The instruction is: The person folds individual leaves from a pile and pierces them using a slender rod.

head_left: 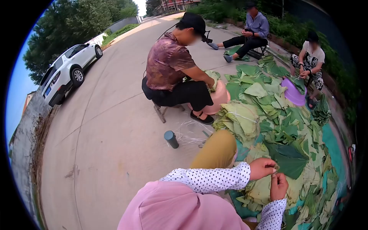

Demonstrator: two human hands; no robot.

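A dark green lotus leaf (290, 160), apparently folded into a fan shape, spreads out beyond my hands. My left hand (263, 168) is closed in a pinch at the leaf's narrow end. Just below it, my right hand (279, 186) has its fingers curled, the tips nearly meeting the left ones at that same end. Whatever small part sits between the right fingertips is too small to make out. Under and around both hands lie paler leaves (257, 191) in a loose pile. A tied bundle of leaves (238, 119) rests past my knee.
A seated person (170, 65) handles leaves over a pink basin (220, 97). Two more people (256, 27) (309, 57) sit farther back, one beside a purple basin (293, 92). A dark cup (171, 139) and white strings (191, 131) lie on the concrete. A white car (69, 69) stands left.
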